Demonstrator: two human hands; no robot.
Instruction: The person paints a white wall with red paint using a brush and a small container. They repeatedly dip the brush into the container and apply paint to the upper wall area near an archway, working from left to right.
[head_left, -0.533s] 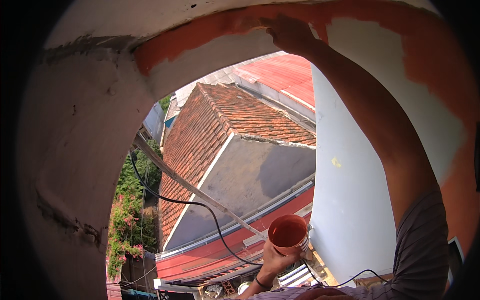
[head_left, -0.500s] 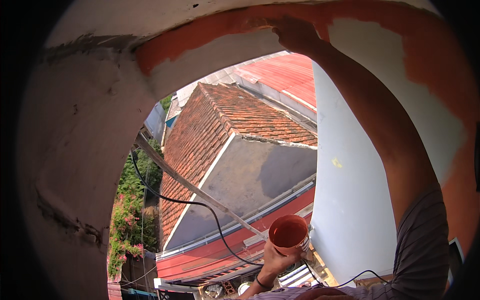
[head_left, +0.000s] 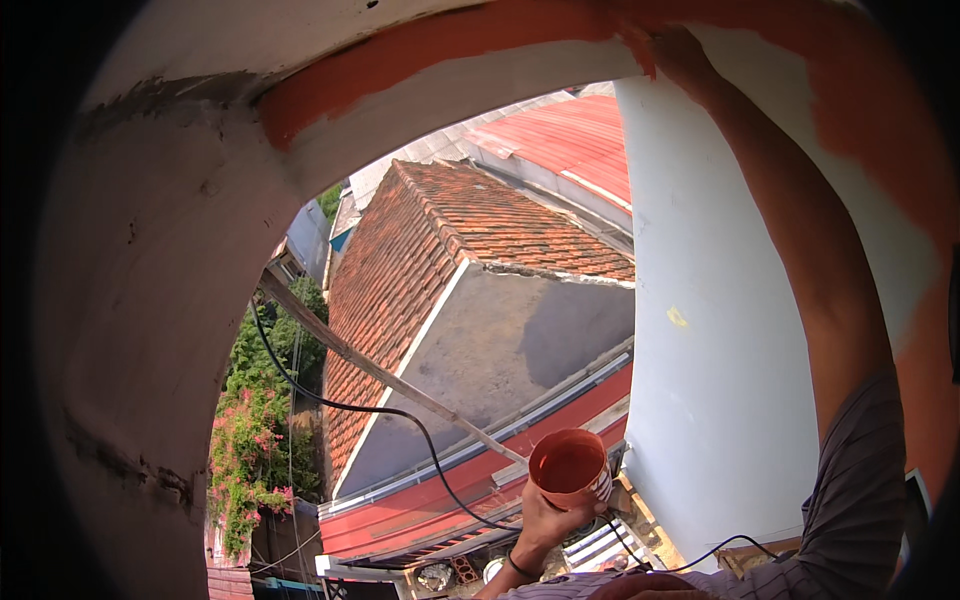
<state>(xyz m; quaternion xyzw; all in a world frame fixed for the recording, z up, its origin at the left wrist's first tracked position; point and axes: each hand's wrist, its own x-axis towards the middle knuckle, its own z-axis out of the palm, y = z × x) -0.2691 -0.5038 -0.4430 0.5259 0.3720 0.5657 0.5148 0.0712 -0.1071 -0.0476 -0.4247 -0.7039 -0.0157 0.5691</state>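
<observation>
My left hand (head_left: 552, 522), low in the view, is wrapped round a paint cup (head_left: 606, 484) with an orange-coated inside and pale stripes on its outer side. The cup is tilted so its mouth faces me. Raised high on the right, my right hand (head_left: 682, 58) is closed beside the corner where the overhead beam meets the wall. What it grips blends into the orange paint and cannot be made out. Fresh orange paint (head_left: 420, 58) covers the beam's upper strip, above a bare pale band (head_left: 430, 98) with an uneven border.
A white wall (head_left: 720, 330) stands right of the opening, with a partly orange wall beyond. Below are a tiled roof (head_left: 400, 260) and red metal sheets. A wooden pole (head_left: 370, 368) and a black cable (head_left: 425, 425) cross the opening. A rough plaster wall (head_left: 150, 300) rises left.
My right hand has moved rightward along the beam to the corner, its arm swinging right with it. My left hand still holds the cup, nearly unmoved. The view has shifted slightly.
</observation>
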